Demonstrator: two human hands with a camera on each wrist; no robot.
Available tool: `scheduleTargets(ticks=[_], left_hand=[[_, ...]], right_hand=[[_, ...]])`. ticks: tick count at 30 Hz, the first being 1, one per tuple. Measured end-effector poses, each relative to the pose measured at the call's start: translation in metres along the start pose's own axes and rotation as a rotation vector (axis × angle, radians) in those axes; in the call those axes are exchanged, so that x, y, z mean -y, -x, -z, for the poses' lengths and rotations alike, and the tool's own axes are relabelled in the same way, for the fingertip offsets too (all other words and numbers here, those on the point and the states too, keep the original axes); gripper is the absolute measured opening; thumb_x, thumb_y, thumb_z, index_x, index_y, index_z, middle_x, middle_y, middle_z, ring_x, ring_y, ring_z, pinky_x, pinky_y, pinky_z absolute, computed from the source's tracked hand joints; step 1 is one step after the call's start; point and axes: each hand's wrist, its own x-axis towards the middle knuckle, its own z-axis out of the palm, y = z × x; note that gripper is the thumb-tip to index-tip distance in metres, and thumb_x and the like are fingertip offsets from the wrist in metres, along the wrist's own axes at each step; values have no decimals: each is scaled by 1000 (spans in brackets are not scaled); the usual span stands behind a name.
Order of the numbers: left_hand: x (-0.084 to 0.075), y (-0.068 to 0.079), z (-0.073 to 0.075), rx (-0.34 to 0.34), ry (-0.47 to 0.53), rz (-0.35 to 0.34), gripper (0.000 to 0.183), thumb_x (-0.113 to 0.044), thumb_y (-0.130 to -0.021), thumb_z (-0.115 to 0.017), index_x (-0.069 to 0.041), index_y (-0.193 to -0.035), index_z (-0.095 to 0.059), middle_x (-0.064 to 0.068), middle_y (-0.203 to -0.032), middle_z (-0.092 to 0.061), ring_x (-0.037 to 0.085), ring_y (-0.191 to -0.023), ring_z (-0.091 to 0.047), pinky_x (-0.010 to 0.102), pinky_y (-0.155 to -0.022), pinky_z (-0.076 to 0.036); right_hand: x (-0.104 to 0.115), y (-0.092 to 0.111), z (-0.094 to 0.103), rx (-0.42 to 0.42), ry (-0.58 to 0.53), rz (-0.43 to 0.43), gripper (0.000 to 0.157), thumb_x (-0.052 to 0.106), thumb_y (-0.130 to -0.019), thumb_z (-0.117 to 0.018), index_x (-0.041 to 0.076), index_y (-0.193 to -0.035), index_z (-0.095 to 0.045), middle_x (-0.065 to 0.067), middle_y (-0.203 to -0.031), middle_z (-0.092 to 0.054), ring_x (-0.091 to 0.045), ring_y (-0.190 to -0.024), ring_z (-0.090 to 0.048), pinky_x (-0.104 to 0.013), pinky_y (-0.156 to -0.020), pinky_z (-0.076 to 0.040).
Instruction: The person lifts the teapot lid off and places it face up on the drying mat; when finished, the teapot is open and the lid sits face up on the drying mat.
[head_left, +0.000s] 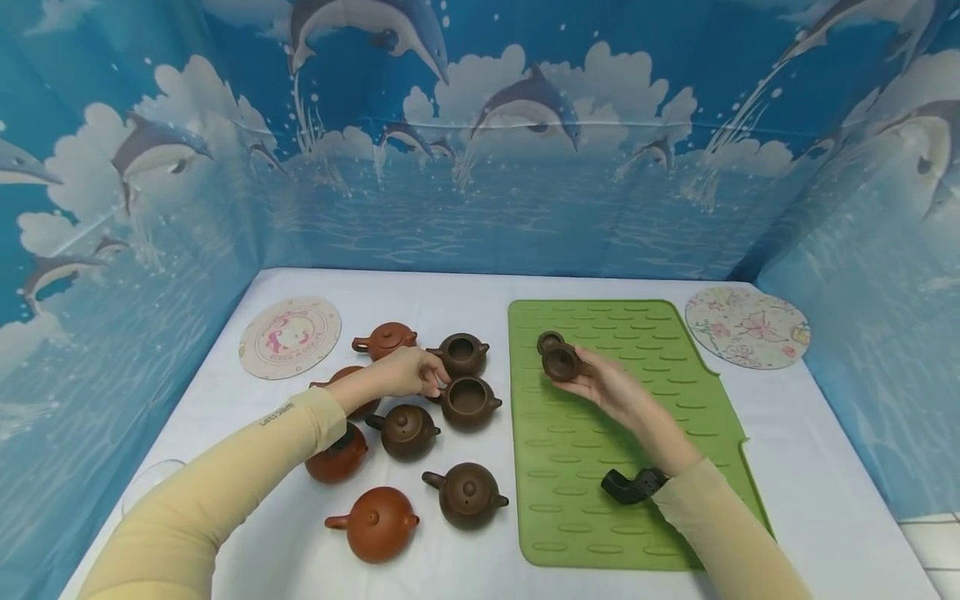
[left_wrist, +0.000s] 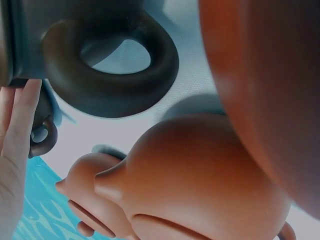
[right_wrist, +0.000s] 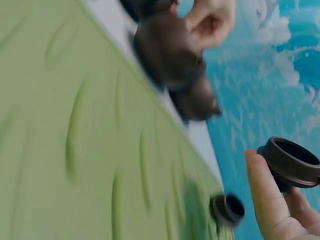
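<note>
My right hand (head_left: 600, 385) holds a small dark brown teapot lid (right_wrist: 292, 162), hollow side up, above the green mat (head_left: 600, 467). Behind it on the mat sits a second small brown lid (head_left: 550, 342), its hollow also facing up. My left hand (head_left: 408, 372) has its fingertips curled at the handle of a lidless brown teapot (head_left: 467, 403). Just behind stands another lidless brown teapot (head_left: 462, 357). A lidded brown teapot (head_left: 406, 432) is close under the left wrist; its ring handle fills much of the left wrist view.
Terracotta teapots (head_left: 375, 525) stand on the left, one of them at the back (head_left: 386, 337). Another lidded brown teapot (head_left: 469, 496) is in front. Round patterned mats lie at the back left (head_left: 291, 337) and back right (head_left: 747, 327). Dolphin-printed curtains (head_left: 487, 208) enclose the white table.
</note>
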Motion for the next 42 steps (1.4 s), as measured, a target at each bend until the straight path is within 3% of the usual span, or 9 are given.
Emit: scheduleTargets(ticks=[4, 8, 11, 16, 20, 30, 33, 37, 42], left_hand=[[0, 1, 1, 0, -5, 5, 18, -7, -87, -74, -8, -106, -73, -1, -84, -74, 8, -79, -65, 21, -69, -51], [-1, 2, 0, -7, -14, -4, 18, -8, -87, -74, -9, -106, -73, -1, -85, -74, 8, -79, -65, 21, -70, -51], [-1, 2, 0, -15, -17, -19, 18, -8, -87, -74, -9, -105, -73, 0, -85, -75, 8, -79, -65, 21, -69, -51], [-1, 3, -1, -17, -8, -27, 17, -7, -87, -74, -9, -104, -73, 1, -85, -75, 8, -78, -65, 21, -68, -50], [0, 2, -1, -10, -11, -24, 17, -8, -88, -74, -10, -104, -72, 0, -86, -75, 8, -79, -65, 22, -70, -51], [-7, 7, 4, -12, -52, -36, 25, -11, -90, -72, -8, -115, -70, 4, -98, -74, 17, -95, -69, 27, -79, -56], [-13, 18, 9, -43, -48, -69, 31, -12, -91, -70, -7, -121, -67, 7, -112, -72, 22, -107, -68, 31, -85, -57], [-25, 42, 12, -65, 0, -128, 31, -10, -92, -69, -8, -122, -67, 7, -118, -70, 22, -109, -67, 32, -88, -57], [-37, 73, -2, 7, 55, -182, 23, -10, -90, -72, -13, -113, -72, 4, -109, -73, 13, -100, -68, 22, -84, -56]], right_hand=[[-3, 3, 10, -88, 250, -16, 63, 34, -107, -39, -9, -150, -24, -20, -134, -55, -5, -104, -66, -25, -96, -53], [-11, 1, 11, -203, 488, -76, 59, 34, -106, -43, -6, -149, -34, -29, -146, -41, -19, -117, -63, -26, -96, -53], [-16, -2, 7, -267, 646, -85, 56, 35, -105, -46, -4, -145, -43, -28, -147, -43, -34, -125, -57, -33, -96, -54], [-17, -7, -1, -356, 815, -64, 52, 39, -103, -49, -1, -135, -57, -25, -138, -55, -38, -121, -59, -47, -99, -52], [-19, -10, 2, -389, 852, -67, 52, 41, -103, -50, 1, -135, -58, -24, -137, -57, -40, -125, -55, -55, -105, -43], [-13, -3, 3, -338, 787, -88, 57, 44, -104, -44, 3, -144, -48, -25, -146, -48, -38, -125, -57, -51, -106, -45], [-9, 2, 0, -340, 845, -51, 56, 44, -104, -44, 5, -144, -49, -23, -146, -49, -39, -127, -54, -53, -105, -45], [-1, 11, -9, -357, 917, 77, 50, 38, -105, -46, 4, -140, -52, -23, -144, -50, -41, -133, -46, -55, -107, -43], [6, 25, -32, -380, 937, 227, 38, 27, -103, -53, 5, -134, -59, -21, -142, -51, -41, -129, -51, -53, -101, -48]])
